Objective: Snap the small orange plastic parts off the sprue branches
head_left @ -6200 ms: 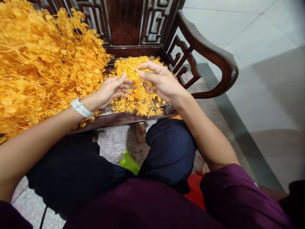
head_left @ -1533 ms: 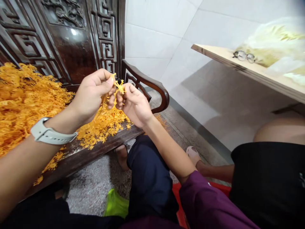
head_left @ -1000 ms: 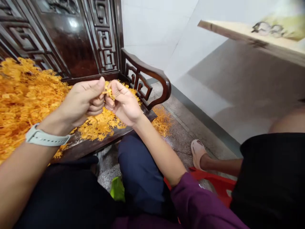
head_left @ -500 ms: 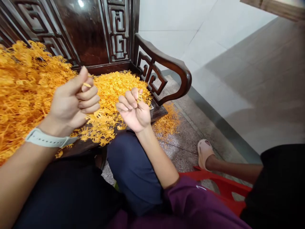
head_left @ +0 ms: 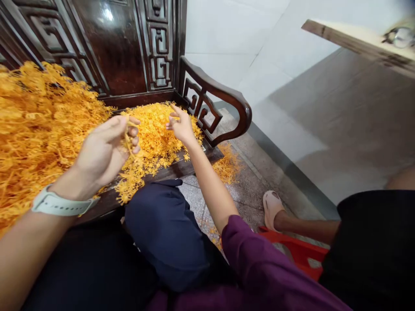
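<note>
My left hand (head_left: 103, 147), with a pale watch strap on its wrist, pinches a thin yellow-orange plastic sprig (head_left: 129, 140) between thumb and fingers. My right hand (head_left: 182, 126) reaches over the smaller pile of yellow-orange plastic pieces (head_left: 151, 125), its fingers apart and nothing visible in them. Whether its fingertips touch the pile I cannot tell. At the left, a taller heap of branching orange plastic sprigs (head_left: 42, 129) rises against the bench back. Both piles lie on the seat of a dark carved wooden bench (head_left: 113, 47).
The bench's curved armrest (head_left: 233, 103) stands just beyond my right hand. Orange stems (head_left: 228, 164) lie scattered on the floor. At the right are a red plastic stool (head_left: 298, 252) and another person's foot in a pink slipper (head_left: 272, 207). A wooden board (head_left: 353, 41) juts in at the upper right.
My right hand has moved forward over the smaller pile and opened; the small piece in its fingers is gone from view. My left hand's fingers have loosened, showing more of the sprig.
</note>
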`<state>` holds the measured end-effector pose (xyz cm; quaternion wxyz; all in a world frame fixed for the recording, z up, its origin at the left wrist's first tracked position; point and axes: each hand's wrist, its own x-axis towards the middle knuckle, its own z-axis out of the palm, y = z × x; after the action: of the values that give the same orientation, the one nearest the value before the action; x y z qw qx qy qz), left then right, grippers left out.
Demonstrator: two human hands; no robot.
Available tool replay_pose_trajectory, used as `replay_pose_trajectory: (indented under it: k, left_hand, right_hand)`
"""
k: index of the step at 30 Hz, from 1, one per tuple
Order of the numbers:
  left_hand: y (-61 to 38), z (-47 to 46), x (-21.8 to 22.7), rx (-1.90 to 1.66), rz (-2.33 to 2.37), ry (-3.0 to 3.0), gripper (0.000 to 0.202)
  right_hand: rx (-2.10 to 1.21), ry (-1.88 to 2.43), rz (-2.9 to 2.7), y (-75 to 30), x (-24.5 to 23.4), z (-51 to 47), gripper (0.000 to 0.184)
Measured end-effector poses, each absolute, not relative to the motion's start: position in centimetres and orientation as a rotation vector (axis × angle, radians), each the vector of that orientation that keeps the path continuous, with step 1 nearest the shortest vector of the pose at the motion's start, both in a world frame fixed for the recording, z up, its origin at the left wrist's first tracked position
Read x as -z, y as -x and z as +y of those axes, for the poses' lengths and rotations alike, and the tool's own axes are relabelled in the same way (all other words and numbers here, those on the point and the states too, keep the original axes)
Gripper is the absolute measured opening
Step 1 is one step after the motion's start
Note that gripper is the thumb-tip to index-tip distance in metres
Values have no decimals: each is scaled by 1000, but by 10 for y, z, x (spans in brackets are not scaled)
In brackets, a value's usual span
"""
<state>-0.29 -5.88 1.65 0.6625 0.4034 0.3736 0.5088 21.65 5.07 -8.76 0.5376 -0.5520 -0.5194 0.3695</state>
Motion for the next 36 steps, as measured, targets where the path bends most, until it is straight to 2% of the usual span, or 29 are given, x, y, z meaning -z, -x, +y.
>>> replay_pose_trajectory:
  k: [3,6,8,14,17,19,22,24,31,36]
  left_hand:
    - [-3,-54,-8,-1198,835,-939,17]
    - [-12,-48,-5,-1225,742,-957,14]
    - [-18,-45,-5,-1243,681,-977,12]
    - [-42,-51,-9,-1197,643,-1059,14]
    - [-52,-53,-8,-1175,658,-1151,17]
    - [-55,-51,-7,-1182,668,-1197,22]
    - [-54,-47,-6,-1183,697,-1269,44]
    - [-53,-45,-5,-1176,720,-1408,51]
    - [-59,-57,-7,-1222,716,-1789,48]
    - [-63,-63,-8,-1307,711,-1895,23]
  right_hand:
    - [-845,1215,-1289,-211,81,35,22]
    - [-1005,964,-1280,-199,64,-7,43]
    - [-1049,829,-1324,-187,56,-35,43]
    - [-560,948,-1297,-166,56,-74,42]
    - [-435,975,-1248,-170,56,-77,23]
    - [-518,917,-1139,-174,54,-76,16]
    - [-713,827,-939,-183,49,-78,21]
    - [-770,806,-883,-188,45,-82,25]
    - [-698,831,-941,-199,29,-105,19]
    - [-711,803,-917,-205,26,-113,19]
